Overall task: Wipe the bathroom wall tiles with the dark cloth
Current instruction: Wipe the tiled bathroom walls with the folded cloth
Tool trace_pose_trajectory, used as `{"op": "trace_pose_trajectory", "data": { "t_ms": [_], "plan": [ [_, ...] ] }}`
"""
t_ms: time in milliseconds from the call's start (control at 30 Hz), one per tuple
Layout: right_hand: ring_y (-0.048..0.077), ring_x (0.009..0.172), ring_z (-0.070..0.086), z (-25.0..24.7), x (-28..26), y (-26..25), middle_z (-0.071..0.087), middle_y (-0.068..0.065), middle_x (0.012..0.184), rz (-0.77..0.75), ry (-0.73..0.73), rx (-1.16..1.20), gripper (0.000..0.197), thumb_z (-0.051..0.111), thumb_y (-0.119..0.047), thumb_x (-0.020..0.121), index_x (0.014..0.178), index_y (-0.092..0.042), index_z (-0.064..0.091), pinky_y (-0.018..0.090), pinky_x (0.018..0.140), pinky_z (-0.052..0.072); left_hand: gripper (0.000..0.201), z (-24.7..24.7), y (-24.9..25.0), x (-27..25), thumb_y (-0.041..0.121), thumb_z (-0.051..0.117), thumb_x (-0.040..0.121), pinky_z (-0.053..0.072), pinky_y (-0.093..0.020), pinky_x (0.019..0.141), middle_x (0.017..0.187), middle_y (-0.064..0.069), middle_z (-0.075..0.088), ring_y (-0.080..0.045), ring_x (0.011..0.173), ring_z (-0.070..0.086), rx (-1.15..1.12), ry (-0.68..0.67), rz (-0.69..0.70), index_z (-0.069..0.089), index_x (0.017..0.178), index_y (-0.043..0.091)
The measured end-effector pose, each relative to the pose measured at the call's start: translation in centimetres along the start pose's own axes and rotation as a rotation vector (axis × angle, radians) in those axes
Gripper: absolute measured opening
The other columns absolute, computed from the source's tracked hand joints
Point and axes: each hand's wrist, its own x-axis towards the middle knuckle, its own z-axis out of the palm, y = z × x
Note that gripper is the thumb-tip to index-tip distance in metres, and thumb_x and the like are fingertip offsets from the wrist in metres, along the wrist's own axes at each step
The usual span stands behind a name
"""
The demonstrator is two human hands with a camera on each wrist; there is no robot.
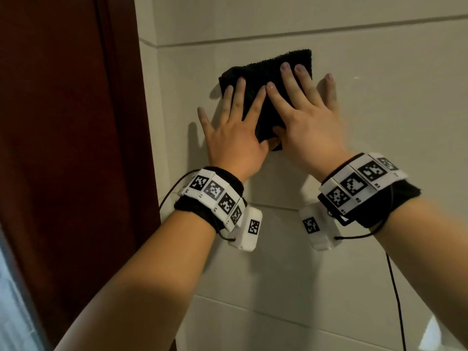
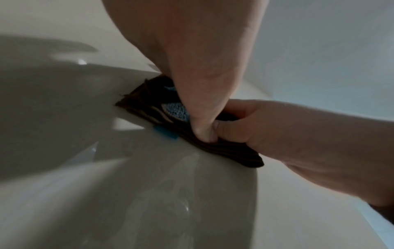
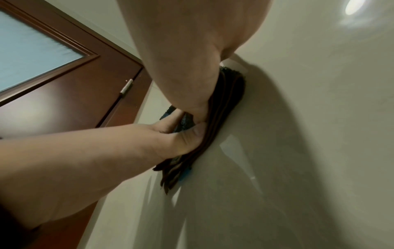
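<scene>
Both hands flat, fingers spread: left hand [image 1: 234, 138] and right hand [image 1: 307, 122] press the folded cloth [image 1: 255, 72] on the tile [image 1: 379, 102]. Best keep even pressure, overlapping strokes away from the door [image 1: 63, 122].

both hands cover the middle and lower part of the cloth [image 1: 263, 72] in the head view, so its full outline cannot be told. the left hand [image 1: 234, 138] hides its own thumb tip behind the right hand [image 1: 307, 127] (the two overlap at the cloth's lower corner). the door [image 1: 63, 122] is cut off by the left edge. in the left wrist view the wall [image 2: 106, 193] is blurred and shadowed, and a small blue tag [image 2: 165, 132] at the cloth's edge is too soft to read.
</scene>
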Motion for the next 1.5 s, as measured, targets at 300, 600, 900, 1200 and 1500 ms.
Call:
{"op": "trace_pose_trajectory", "data": {
  "t_ms": [300, 600, 900, 1200, 1500],
  "plan": [
    [0.03, 0.151, 0.005, -0.1, 5.3, -3.3, 0.01, 0.011, 0.164, -0.053, -0.063, 0.026, 0.07, 0.057, -0.028, 0.092, 0.155, -0.021, 0.026, 0.058, 0.117, -0.002, 0.093, -1.7, -3.8, 2.3, 0.043, 0.057, 0.093, -0.002, -0.067, 0.117, 0.164, 0.004, -0.021, -0.016, 0.152, -0.016, -0.046, -0.034, -0.109, -0.012, 0.155, 0.042],
    [0.031, 0.15, 0.014, 2.2, 0.3, -5.2, 0.018, 0.013, 0.162, -0.15, -0.054, 0.063, 0.062, 0.048, -0.027, 0.092, 0.152, -0.017, 0.033, 0.055, 0.118, 0.003, 0.099, 1.7, -3.9, -3.3, 0.039, 0.059, 0.091, 0.005, -0.069, 0.116, 0.163, 0.001, -0.026, -0.019, 0.152, -0.017, -0.046, -0.081, -0.153, -0.017, 0.154, 0.039],
    [0.029, 0.151, 0.011, 2.7, -4.5, -5.8, 0.013, 0.012, 0.163, -0.245, -0.191, 0.063, 0.073, 0.036, -0.042, 0.085, 0.153, -0.017, 0.031, 0.055, 0.12, 0.004, 0.101, 4.2, -2.4, -8.4, 0.04, 0.062, 0.091, 0.004, -0.065, 0.119, 0.164, -0.003, -0.023, -0.023, 0.152, -0.015, -0.012, -0.167, -0.23, -0.016, 0.155, 0.033],
    [0.026, 0.15, 0.015, 3.1, -3.5, -5.6, 0.019, 0.01, 0.162, -0.261, -0.129, 0.03, 0.071, 0.054, -0.038, 0.088, 0.153, -0.018, 0.033, 0.056, 0.12, 0.004, 0.102, 3.6, -2.9, -7.4, 0.041, 0.062, 0.089, 0.003, -0.064, 0.119, 0.165, -0.007, -0.018, -0.026, 0.153, -0.012, 0.003, -0.174, -0.219, -0.015, 0.156, 0.03],
    [0.022, 0.152, 0.004, 2.0, 3.8, -7.1, 0.007, 0.005, 0.164, -0.228, -0.168, -0.019, 0.073, 0.051, -0.045, 0.093, 0.156, -0.024, 0.02, 0.055, 0.117, -0.007, 0.098, -0.3, -6.0, -1.5, 0.038, 0.059, 0.093, -0.001, -0.06, 0.121, 0.164, -0.008, -0.021, -0.027, 0.152, -0.016, -0.068, -0.189, -0.272, -0.015, 0.157, 0.025]
  ]
}}
